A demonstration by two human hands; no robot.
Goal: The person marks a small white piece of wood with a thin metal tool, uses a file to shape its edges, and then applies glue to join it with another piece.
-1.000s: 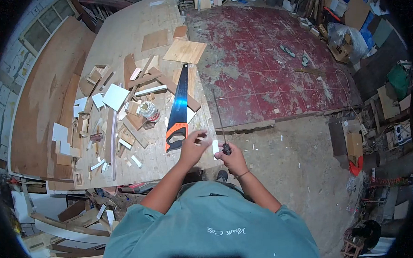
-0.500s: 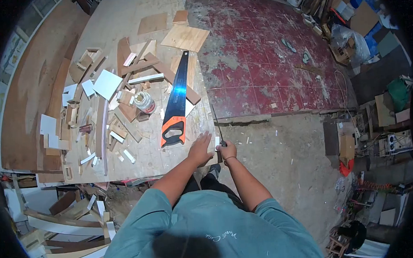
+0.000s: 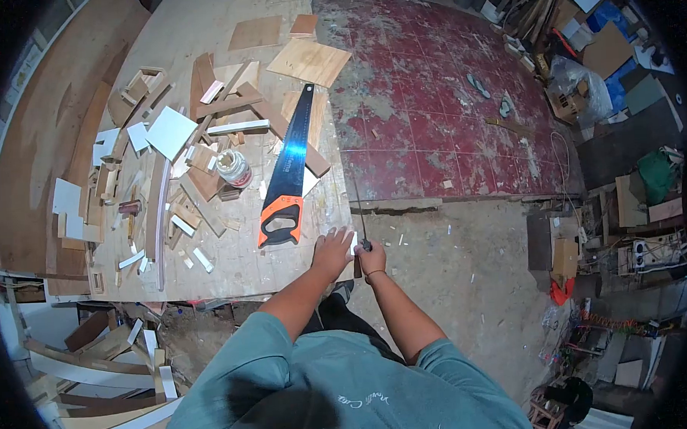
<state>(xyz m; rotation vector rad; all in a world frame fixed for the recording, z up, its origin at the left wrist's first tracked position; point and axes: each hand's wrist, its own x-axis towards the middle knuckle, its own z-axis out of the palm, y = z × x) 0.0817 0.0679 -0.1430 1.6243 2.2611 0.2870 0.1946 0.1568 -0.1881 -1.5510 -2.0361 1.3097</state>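
Observation:
My left hand lies flat on the near right corner of the plywood table, pressing a small white piece against the table's edge. My right hand grips the dark handle of a thin black rod-like tool, whose shaft runs away from me along the table's right edge, right beside the white piece. An orange-handled handsaw lies on the table just left of my left hand.
Wood offcuts, white panel pieces and a small jar crowd the table's left and middle. A plywood square lies farther back. Right of the table are a red tiled floor and bare concrete; clutter lines the far right wall.
My hands have come down from in front of my chest to the table's corner. The left hand, earlier pinching the white piece in the air, now lies flat on the table.

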